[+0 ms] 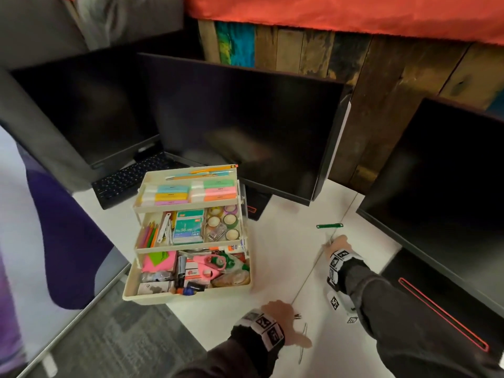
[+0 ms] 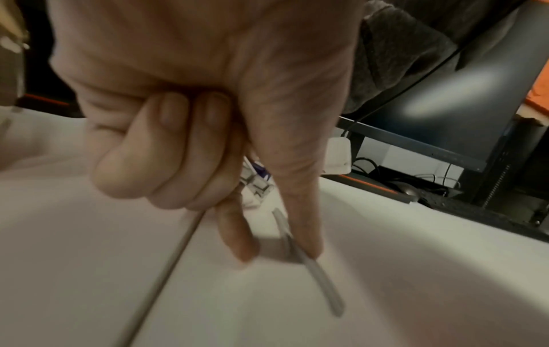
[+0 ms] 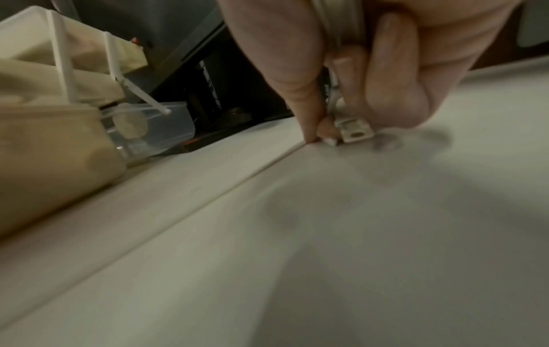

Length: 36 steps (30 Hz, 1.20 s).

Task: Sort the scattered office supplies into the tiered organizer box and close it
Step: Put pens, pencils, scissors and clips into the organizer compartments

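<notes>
The cream tiered organizer box [image 1: 188,293] stands open on the white table, its three trays full of supplies; its side shows in the right wrist view [image 3: 44,152]. My left hand [image 1: 281,312] is low at the table's front. Two of its fingers are curled on small pieces that are mostly hidden. Thumb and forefinger [image 2: 276,253] reach down at a thin pale strip [image 2: 312,270], and one fingertip touches it. Further back, my right hand [image 1: 336,242] pinches a white plastic fastener [image 3: 353,133] against the table [image 3: 320,131]. A green fastener [image 1: 330,225] lies just beyond it.
Dark monitors [image 1: 245,126] stand behind the box and at the right [image 1: 441,186]. A black keyboard [image 1: 122,184] lies at the back left. A seam [image 1: 308,279] runs across the table between my hands. The table's front edge drops to grey carpet [image 1: 131,336].
</notes>
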Each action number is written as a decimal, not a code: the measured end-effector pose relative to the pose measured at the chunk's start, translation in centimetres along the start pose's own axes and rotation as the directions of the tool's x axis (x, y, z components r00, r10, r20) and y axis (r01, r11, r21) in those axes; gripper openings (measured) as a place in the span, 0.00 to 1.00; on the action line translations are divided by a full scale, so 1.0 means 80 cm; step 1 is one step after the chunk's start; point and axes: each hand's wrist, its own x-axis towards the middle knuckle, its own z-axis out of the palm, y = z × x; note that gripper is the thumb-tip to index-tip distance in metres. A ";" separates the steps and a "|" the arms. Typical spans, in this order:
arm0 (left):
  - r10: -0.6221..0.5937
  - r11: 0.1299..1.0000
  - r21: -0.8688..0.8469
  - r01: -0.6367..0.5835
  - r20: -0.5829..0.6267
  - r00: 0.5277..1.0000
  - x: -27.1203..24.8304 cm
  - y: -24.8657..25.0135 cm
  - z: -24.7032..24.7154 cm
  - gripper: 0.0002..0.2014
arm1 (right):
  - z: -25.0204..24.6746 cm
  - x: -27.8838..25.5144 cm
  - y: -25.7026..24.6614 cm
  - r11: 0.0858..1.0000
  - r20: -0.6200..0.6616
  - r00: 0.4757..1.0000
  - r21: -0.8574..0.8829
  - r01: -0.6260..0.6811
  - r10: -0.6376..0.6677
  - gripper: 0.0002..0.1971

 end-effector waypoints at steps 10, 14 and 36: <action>0.062 0.998 0.026 -0.062 0.021 0.998 -0.011 0.011 -0.009 0.10 | 0.005 -0.039 0.018 0.957 0.064 0.997 -0.282 0.062 -0.046 0.17; 0.058 0.977 -0.201 -0.073 -0.081 0.995 -0.015 -0.004 -0.021 0.16 | 0.009 -0.049 0.030 0.977 0.113 0.990 -0.189 0.100 -0.080 0.18; -0.581 0.709 -0.661 0.245 -0.350 0.735 -0.084 -0.251 -0.211 0.13 | 0.034 -0.158 -0.051 0.673 0.373 0.906 0.724 -0.151 -0.199 0.11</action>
